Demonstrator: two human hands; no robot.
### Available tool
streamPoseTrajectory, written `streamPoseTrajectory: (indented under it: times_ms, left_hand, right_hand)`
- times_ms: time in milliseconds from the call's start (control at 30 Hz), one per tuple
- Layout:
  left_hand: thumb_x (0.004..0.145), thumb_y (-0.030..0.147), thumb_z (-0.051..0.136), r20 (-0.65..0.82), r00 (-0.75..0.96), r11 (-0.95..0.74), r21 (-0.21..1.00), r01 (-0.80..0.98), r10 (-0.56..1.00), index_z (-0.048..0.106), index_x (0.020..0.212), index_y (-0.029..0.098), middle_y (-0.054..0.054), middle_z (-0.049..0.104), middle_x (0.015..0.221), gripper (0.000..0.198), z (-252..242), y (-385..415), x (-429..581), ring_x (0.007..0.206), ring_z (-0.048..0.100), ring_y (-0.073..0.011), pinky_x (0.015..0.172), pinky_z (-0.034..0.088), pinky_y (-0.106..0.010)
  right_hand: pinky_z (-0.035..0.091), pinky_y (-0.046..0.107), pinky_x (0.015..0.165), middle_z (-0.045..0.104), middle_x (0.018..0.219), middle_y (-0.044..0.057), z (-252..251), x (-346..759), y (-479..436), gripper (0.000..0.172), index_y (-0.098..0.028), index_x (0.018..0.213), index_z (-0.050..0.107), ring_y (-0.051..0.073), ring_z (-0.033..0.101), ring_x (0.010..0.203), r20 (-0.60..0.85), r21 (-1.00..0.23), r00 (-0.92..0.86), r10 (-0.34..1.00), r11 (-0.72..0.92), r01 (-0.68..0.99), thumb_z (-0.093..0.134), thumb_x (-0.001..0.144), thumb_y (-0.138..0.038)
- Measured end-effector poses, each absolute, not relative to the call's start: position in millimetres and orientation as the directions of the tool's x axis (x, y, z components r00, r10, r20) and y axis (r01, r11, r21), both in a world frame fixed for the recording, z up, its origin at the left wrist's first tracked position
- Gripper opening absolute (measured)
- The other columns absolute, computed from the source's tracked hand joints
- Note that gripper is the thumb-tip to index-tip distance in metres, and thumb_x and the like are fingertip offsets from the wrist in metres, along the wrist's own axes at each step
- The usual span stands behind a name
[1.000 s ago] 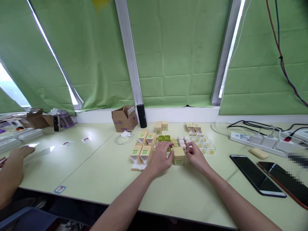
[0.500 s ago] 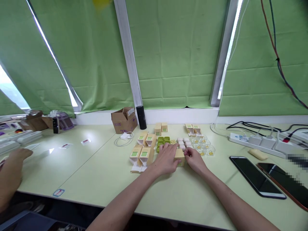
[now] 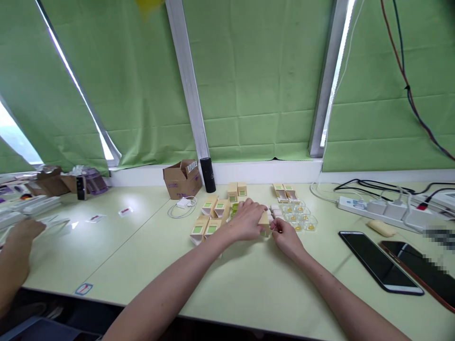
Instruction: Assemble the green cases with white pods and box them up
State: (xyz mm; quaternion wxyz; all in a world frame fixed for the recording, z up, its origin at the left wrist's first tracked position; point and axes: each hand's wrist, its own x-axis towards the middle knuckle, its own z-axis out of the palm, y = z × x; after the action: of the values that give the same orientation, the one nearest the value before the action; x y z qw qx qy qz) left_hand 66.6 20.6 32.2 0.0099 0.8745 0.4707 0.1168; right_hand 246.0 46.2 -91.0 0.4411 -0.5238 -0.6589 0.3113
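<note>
A small tan cardboard box [image 3: 264, 220] stands in front of me, partly covered by my left hand [image 3: 248, 220]. That hand lies over its top and left side, gripping it with curled fingers. At the box's right edge is my right hand [image 3: 286, 237], with thumb and fingertips pinched together; what is between them is too small to tell. Just behind are green cups [image 3: 234, 208], largely hidden by my left hand, and whitish blocks [image 3: 276, 211]. Clear cups with yellow centres [image 3: 298, 217] lie to the right. Open tan boxes [image 3: 212, 227] with green labels stand on the left.
More tan boxes [image 3: 237, 191] and two open ones [image 3: 285, 192] sit farther back. A brown carton [image 3: 182, 180] and a black bottle [image 3: 208, 175] stand by the wall. Right are phones [image 3: 380, 261] and a power strip [image 3: 378, 213]. Another person's hand [image 3: 26, 230] is far left.
My left hand has risen slightly and arched over the small box, covering more of the green cups. My right hand stays pinched beside it. The other person's hand has moved slightly left.
</note>
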Motion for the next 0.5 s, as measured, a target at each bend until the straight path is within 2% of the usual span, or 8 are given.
streamPoseTrajectory:
  times_ms: [133,267,500]
  left_hand:
    - [0.083,0.017,0.068,0.272,0.470,-0.516,0.129,0.847,0.840,0.056,0.141,0.025,-0.009,0.068,0.132,0.060,57,53,55,0.126,0.047,-0.0347,0.103,0.039,-0.047]
    - [0.081,0.013,0.067,0.341,0.396,-0.455,0.110,0.884,0.853,0.055,0.143,0.022,-0.010,0.065,0.138,0.064,71,93,43,0.125,0.046,-0.0333,0.101,0.041,-0.042]
    - [0.084,0.010,0.063,0.331,0.315,-0.349,0.046,0.936,0.890,0.054,0.142,0.019,-0.012,0.067,0.136,0.059,52,139,31,0.123,0.043,-0.0336,0.101,0.036,-0.045]
  right_hand:
    - [0.036,0.028,0.064,0.058,0.065,-0.003,-91,245,43,0.018,-0.025,0.081,0.061,0.020,0.054,0.064,0.241,-0.871,-0.063,0.968,0.245,0.426,0.051,0.067,-0.018]
    - [0.036,0.028,0.064,0.057,0.067,-0.003,-89,244,41,0.019,-0.026,0.082,0.061,0.019,0.054,0.065,0.236,-0.866,-0.063,0.970,0.239,0.439,0.051,0.068,-0.018]
    - [0.036,0.028,0.065,0.059,0.069,-0.002,-86,244,38,0.022,-0.026,0.084,0.063,0.020,0.056,0.067,0.218,-0.862,-0.061,0.974,0.221,0.457,0.051,0.068,-0.017]
